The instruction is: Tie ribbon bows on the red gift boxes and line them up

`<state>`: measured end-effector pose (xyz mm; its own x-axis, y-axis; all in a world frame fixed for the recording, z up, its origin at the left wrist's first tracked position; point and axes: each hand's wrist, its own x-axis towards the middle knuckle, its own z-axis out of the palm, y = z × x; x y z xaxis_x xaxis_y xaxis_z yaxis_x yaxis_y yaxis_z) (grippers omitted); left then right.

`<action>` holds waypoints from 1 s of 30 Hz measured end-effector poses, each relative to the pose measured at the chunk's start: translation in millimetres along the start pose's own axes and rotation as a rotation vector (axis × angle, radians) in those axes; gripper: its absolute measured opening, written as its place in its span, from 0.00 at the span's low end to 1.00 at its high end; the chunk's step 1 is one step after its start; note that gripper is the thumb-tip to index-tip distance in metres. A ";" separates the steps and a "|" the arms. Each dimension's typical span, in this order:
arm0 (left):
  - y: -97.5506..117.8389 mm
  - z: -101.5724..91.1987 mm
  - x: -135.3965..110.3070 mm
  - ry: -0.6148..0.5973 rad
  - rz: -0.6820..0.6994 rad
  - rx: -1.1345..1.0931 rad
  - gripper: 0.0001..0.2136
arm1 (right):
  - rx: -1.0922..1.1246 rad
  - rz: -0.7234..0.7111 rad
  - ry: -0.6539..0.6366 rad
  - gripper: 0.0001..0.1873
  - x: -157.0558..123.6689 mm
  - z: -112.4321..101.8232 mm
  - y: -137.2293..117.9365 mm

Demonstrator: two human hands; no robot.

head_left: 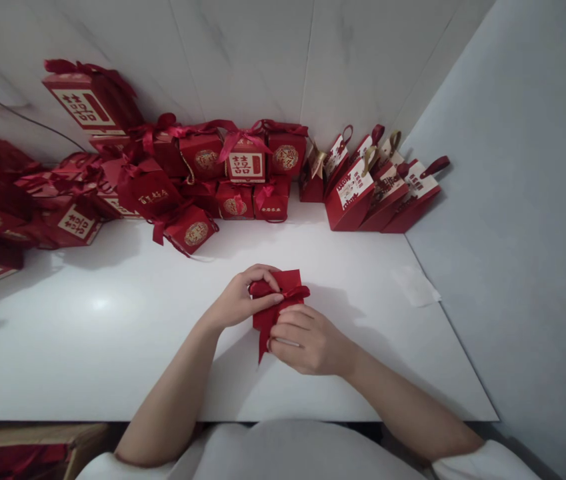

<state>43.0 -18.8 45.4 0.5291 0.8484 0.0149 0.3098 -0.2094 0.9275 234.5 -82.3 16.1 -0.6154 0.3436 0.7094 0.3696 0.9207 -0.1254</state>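
Note:
In front of me on the white table stands a small red gift box [290, 278] with a red ribbon bow [297, 292] on its top. My left hand [247, 297] is at the box's left side, its thumb and index finger closed on the bow's left loop and knot. From the right, my right hand [310, 340] reaches over the box's near side with curled fingers closed around the ribbon. A loose ribbon tail [263, 337] hangs down the front, left of those fingers. The right fingertips are partly hidden behind the hand.
Several red gift boxes with bows [245, 163] are stacked along the tiled wall, more at the left. Several slanted red boxes with loop handles [357, 190] stand at the back right. A white paper scrap [420, 287] lies near the right edge. A carton [83, 437] sits below the table.

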 end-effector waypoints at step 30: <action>-0.7 -6.7 -7.1 -0.100 -0.029 -0.016 0.38 | -0.169 0.386 -0.094 0.19 -16.8 -25.0 48.5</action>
<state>33.7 -21.5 47.2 0.5962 0.8013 -0.0489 0.3140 -0.1767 0.9328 280.2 -48.1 15.4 -0.4677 0.6795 0.5653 0.6889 0.6809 -0.2485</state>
